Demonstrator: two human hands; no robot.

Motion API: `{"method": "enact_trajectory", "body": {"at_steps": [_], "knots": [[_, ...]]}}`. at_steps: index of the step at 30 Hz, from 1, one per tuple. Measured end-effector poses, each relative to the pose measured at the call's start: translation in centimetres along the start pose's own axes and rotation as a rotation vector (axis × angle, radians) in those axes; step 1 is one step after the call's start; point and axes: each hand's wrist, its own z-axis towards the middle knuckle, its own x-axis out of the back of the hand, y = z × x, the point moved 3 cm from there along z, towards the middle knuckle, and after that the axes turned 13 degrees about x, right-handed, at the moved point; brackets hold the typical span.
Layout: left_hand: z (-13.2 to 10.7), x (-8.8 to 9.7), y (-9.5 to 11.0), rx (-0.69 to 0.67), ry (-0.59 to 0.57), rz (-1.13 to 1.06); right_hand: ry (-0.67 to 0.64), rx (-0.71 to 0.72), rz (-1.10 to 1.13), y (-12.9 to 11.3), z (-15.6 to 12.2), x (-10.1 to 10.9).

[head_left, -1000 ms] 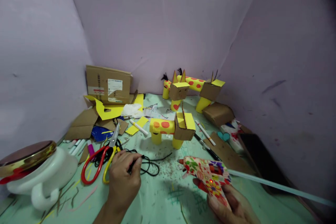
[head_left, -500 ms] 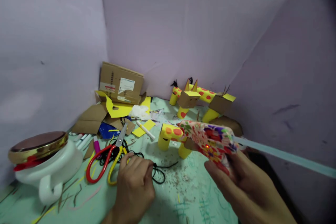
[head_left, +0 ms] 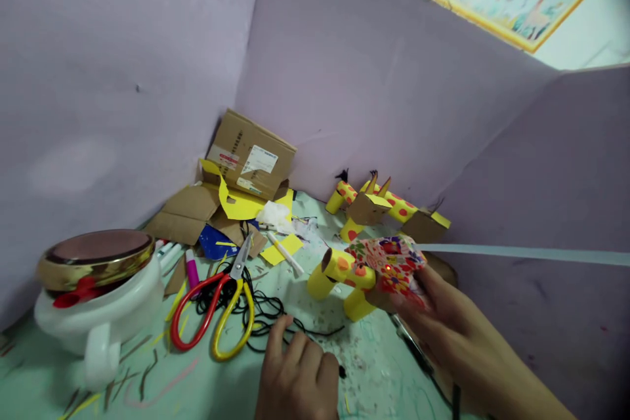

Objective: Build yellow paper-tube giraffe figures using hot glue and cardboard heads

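Observation:
My right hand [head_left: 443, 315] grips a flower-patterned hot glue gun [head_left: 388, 266] with a small red light on. A long pale glue stick [head_left: 516, 252] runs out of its rear. The gun's front end is over a yellow cardboard-tube animal [head_left: 339, 267] with orange spots, standing on tube legs; whether they touch is hard to see. My left hand [head_left: 300, 374] is low in front with its fingers curled. A small black bit [head_left: 343, 372] shows at its right edge, but what the fingers hold is hidden. Tangled black string [head_left: 266, 312] lies just beyond this hand.
Red-and-yellow-handled scissors [head_left: 231, 302] lie left of my left hand. A white lidded mug [head_left: 98, 302] stands at far left. Cardboard scraps [head_left: 182, 213], yellow paper [head_left: 241, 205] and a cardboard box [head_left: 253, 154] are behind. Finished-looking spotted tube animals [head_left: 369, 209] stand by the wall.
The view has tilted and shifted. My left hand has moved right, away from the scissors' handles. The glue gun stays near the front tube animal, now closer over its spotted body.

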Motion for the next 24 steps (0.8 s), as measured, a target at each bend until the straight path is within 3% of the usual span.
{"method": "enact_trajectory", "body": {"at_steps": [6, 24], "knots": [[0.0, -0.3, -0.2, -0.031, 0.039, 0.003, -0.094, -0.057, 0.022, 0.5, 0.1, -0.9], [0.1, -0.2, -0.1, 0.059, -0.039, 0.001, -0.105, -0.077, 0.079, 0.6, 0.2, -1.7]]}}
